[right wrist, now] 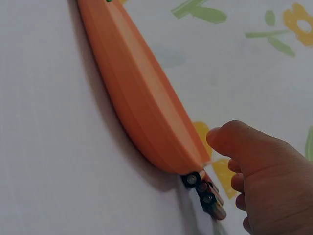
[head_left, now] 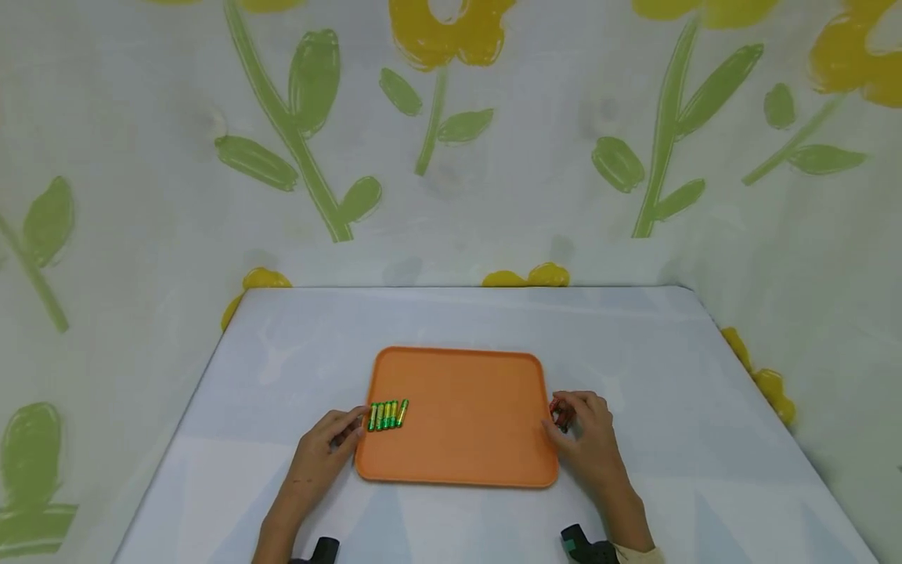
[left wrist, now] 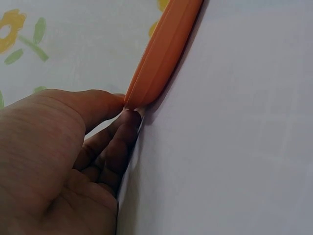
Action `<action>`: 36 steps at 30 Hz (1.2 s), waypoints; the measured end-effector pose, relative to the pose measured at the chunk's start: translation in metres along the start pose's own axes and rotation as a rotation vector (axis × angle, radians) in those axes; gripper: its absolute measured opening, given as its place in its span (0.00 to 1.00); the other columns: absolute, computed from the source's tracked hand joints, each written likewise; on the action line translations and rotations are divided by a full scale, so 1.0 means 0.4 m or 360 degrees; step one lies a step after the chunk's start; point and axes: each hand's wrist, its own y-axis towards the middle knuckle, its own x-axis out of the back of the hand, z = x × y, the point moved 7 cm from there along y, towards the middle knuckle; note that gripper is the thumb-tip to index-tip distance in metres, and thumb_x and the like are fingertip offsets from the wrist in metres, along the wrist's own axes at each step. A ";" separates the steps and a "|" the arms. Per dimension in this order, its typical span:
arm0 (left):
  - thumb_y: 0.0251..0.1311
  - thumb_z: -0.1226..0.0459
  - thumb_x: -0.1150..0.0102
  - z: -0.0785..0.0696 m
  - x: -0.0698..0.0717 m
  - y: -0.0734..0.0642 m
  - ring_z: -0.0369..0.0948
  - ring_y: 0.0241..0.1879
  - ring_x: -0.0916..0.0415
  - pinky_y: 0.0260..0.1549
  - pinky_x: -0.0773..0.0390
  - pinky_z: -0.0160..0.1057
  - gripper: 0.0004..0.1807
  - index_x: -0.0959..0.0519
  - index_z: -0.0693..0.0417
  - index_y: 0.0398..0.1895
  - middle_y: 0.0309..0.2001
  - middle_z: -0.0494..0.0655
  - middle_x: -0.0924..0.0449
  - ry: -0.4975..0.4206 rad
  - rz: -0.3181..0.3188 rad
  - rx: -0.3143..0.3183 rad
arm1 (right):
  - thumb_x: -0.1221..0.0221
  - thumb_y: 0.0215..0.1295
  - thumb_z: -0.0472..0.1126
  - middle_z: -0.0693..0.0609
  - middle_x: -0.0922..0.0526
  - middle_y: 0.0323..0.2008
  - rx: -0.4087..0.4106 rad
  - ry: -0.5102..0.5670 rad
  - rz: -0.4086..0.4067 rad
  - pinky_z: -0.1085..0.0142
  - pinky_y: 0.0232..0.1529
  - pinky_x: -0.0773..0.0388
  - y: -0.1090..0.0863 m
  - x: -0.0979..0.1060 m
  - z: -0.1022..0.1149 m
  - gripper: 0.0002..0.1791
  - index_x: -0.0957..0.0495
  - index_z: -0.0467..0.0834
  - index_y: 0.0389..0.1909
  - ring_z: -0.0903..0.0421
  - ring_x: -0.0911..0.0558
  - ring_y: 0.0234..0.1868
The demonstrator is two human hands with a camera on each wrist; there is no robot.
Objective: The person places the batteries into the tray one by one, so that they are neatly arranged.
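Observation:
An orange tray (head_left: 465, 415) lies on the table. My left hand (head_left: 327, 450) pinches its left rim, thumb (left wrist: 100, 105) on the edge and fingertips (left wrist: 128, 117) just beneath it. Close to that hand, several green-and-yellow batteries (head_left: 384, 415) lie side by side in the tray, the rightmost leaning askew. At the tray's right edge, a cluster of red batteries (head_left: 561, 415) sits outside the rim, their dark ends (right wrist: 208, 198) toward the right wrist camera. My right hand (head_left: 592, 435) is spread around this cluster, with the thumb (right wrist: 225, 137) apart from it.
The pale table (head_left: 634, 352) surrounds the tray on all sides. Behind it rises a wall covering (head_left: 535, 157) with yellow flowers and green leaves. A black wrist device (head_left: 588, 544) shows on the right arm and another (head_left: 322, 551) by the left.

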 end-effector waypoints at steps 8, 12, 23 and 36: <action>0.68 0.63 0.37 0.003 0.001 0.003 0.36 0.38 0.29 0.37 0.25 0.33 0.21 0.20 0.44 0.64 0.40 0.37 0.24 0.0013 0.0020 0.0016 | 0.25 0.52 0.38 0.46 0.25 0.45 -0.0128 -0.0015 0.0012 0.51 0.48 0.41 -0.015 0.031 -0.049 0.26 0.19 0.40 0.53 0.49 0.32 0.49; 0.68 0.63 0.37 -0.002 -0.001 0.005 0.36 0.38 0.29 0.37 0.25 0.33 0.21 0.20 0.45 0.64 0.41 0.37 0.24 0.0032 0.0025 -0.0002 | 0.25 0.52 0.38 0.48 0.26 0.44 -0.0217 -0.0047 0.0021 0.51 0.47 0.40 -0.030 0.049 -0.077 0.26 0.19 0.41 0.53 0.49 0.32 0.50; 0.70 0.60 0.39 0.005 0.001 -0.006 0.36 0.40 0.29 0.38 0.25 0.33 0.21 0.22 0.45 0.65 0.42 0.37 0.24 0.0031 0.0020 0.0022 | 0.24 0.52 0.42 0.52 0.27 0.41 -0.0262 -0.0106 0.0123 0.51 0.50 0.41 -0.046 0.036 -0.101 0.23 0.19 0.43 0.49 0.52 0.33 0.48; 0.71 0.60 0.40 -0.010 0.006 -0.008 0.36 0.38 0.30 0.37 0.26 0.33 0.21 0.22 0.47 0.66 0.42 0.38 0.24 0.0008 0.0012 -0.0088 | 0.24 0.50 0.38 0.49 0.26 0.39 -0.0193 -0.0139 0.0111 0.51 0.48 0.40 -0.034 0.051 -0.065 0.22 0.19 0.40 0.46 0.49 0.32 0.46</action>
